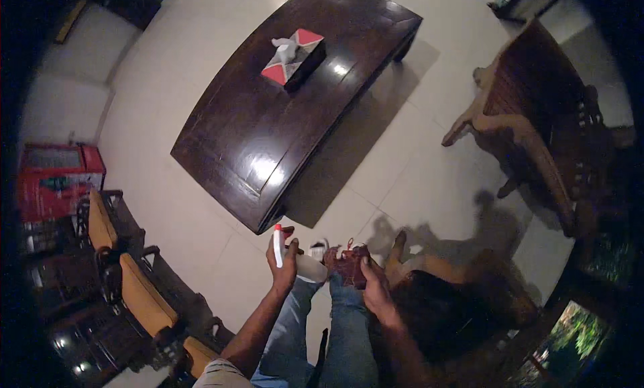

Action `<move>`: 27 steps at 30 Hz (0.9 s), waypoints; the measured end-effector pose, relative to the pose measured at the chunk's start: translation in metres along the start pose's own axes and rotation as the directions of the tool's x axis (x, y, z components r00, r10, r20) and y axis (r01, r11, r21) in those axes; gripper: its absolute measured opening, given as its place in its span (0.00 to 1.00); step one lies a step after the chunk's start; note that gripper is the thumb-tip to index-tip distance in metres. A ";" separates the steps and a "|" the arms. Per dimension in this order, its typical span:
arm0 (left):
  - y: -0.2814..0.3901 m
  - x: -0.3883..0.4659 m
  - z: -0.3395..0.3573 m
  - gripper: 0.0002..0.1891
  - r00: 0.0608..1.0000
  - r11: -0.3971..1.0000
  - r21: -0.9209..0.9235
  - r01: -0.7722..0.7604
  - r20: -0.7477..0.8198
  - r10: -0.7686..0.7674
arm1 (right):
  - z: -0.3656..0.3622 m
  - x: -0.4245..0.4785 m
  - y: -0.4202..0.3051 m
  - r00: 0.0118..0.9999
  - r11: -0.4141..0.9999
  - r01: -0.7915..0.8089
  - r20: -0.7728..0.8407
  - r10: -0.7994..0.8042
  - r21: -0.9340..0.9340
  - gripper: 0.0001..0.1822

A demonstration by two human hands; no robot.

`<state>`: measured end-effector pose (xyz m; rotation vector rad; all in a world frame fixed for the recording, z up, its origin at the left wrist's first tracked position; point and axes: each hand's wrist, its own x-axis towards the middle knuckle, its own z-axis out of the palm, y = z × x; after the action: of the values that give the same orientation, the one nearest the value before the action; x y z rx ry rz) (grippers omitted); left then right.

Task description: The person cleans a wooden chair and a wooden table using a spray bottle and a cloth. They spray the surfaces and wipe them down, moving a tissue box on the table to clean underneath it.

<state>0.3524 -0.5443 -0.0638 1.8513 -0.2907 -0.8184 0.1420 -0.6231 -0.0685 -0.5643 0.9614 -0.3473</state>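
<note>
My left hand point(285, 262) is closed around a spray bottle with a white and red trigger head point(278, 244); its pale, translucent body point(310, 268) points right, over my knees. In my right hand point(375, 282) is a dark red-brown object point(350, 267), perhaps leather or cloth, with a small red loop point(350, 243) on top. The two held things are close together above my jeans point(347, 312); whether they touch, I cannot tell. Just beyond them, low near the floor, a small white item point(318, 249) partly shows.
Ahead stands a dark, glossy wooden table point(226, 111) bearing a red and grey tissue box point(298, 58). Wooden chairs with orange cushions point(146, 292) line the left, near a red cooler point(60, 182). A wooden chair point(533, 81) is at the right. Beside my right arm lies a dark seat point(432, 307).
</note>
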 end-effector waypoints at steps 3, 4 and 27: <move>-0.034 0.016 -0.011 0.16 0.982 0.997 -0.079 -0.010 -0.187 -0.005 | -0.003 0.008 -0.032 0.992 0.992 -0.124 0.038 0.124 -0.017 0.26; -0.038 0.020 -0.014 0.15 0.970 0.994 -0.111 0.016 -0.239 -0.043 | -0.007 0.013 -0.038 0.994 0.994 -0.086 0.062 0.090 -0.069 0.27; -0.073 0.053 -0.040 0.15 0.826 0.948 -0.295 0.119 -0.500 -0.259 | 0.160 0.181 -0.065 0.979 0.968 -0.132 0.128 0.162 -0.215 0.30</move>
<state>0.4048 -0.5129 -0.1412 1.7982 0.3487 -0.4110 0.3719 -0.7212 -0.0803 -0.6922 0.8981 -0.0723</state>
